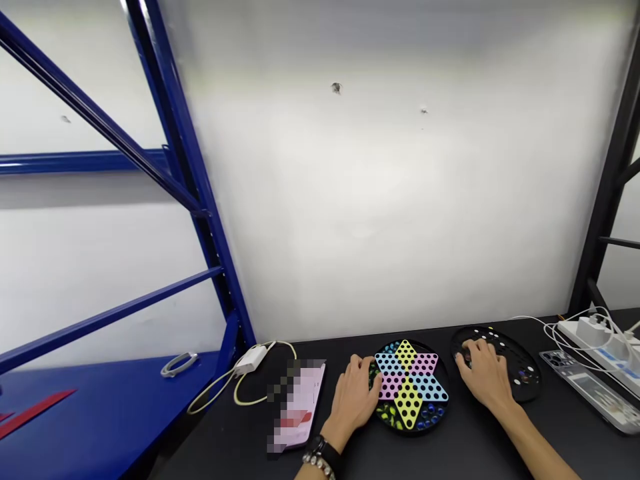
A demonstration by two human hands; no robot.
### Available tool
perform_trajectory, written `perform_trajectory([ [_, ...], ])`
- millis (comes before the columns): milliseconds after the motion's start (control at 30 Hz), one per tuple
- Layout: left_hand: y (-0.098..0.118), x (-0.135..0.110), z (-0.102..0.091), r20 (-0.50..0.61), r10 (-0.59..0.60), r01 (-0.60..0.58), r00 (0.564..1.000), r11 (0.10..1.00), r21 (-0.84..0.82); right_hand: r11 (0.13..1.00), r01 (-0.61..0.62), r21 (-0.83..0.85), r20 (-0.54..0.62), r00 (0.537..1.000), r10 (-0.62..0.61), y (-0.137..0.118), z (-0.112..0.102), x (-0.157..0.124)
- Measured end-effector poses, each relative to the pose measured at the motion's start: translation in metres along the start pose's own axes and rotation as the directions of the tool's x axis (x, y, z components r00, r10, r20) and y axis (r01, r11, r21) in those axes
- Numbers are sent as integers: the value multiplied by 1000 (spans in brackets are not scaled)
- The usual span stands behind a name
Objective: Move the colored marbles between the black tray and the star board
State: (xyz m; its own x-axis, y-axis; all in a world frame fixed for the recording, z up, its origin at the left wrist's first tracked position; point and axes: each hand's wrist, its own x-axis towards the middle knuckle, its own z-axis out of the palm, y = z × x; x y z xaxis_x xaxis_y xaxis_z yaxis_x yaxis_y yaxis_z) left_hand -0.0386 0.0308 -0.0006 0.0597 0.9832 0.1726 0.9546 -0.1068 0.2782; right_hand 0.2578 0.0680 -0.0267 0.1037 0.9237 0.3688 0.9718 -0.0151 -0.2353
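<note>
A round Chinese checkers board (410,383) has a colored star full of holes and marbles in its side compartments. My left hand (354,393) is at its left edge, with thumb and fingers curled around the rim. To the right lies a round black tray (536,387) with white pieces and a few colored marbles inside. Over its left part is my right hand (485,373), fingers bent down into the tray and thumb apart from the index finger. Whatever lies beneath the palm is hidden.
A pink phone (303,407), partly pixelated, lies left of my left hand. Behind it are a white charger (251,359) and cable. On the right are a clear-cased gadget (593,390) and a power strip (607,350) with tangled cords. A white wall stands behind.
</note>
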Motion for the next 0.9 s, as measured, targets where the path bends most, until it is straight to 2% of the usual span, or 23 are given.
perform_trajectory([
  [100, 3, 5, -1, 33, -2, -2, 999, 995, 103, 996, 28, 88, 37, 999, -31, -7, 3, -5],
  [300, 13, 14, 5, 115, -15, -14, 993, 968, 250, 981, -4, 194, 94, 995, -15, -9, 6, -7],
  [567, 15, 16, 4, 143, 32, -66, 989, 968, 241, 968, 13, 249, 80, 996, -34, -12, 15, -8],
  [900, 10, 18, 3, 93, -55, 37, 994, 982, 185, 954, -3, 301, 54, 998, -14, -12, 11, -8],
])
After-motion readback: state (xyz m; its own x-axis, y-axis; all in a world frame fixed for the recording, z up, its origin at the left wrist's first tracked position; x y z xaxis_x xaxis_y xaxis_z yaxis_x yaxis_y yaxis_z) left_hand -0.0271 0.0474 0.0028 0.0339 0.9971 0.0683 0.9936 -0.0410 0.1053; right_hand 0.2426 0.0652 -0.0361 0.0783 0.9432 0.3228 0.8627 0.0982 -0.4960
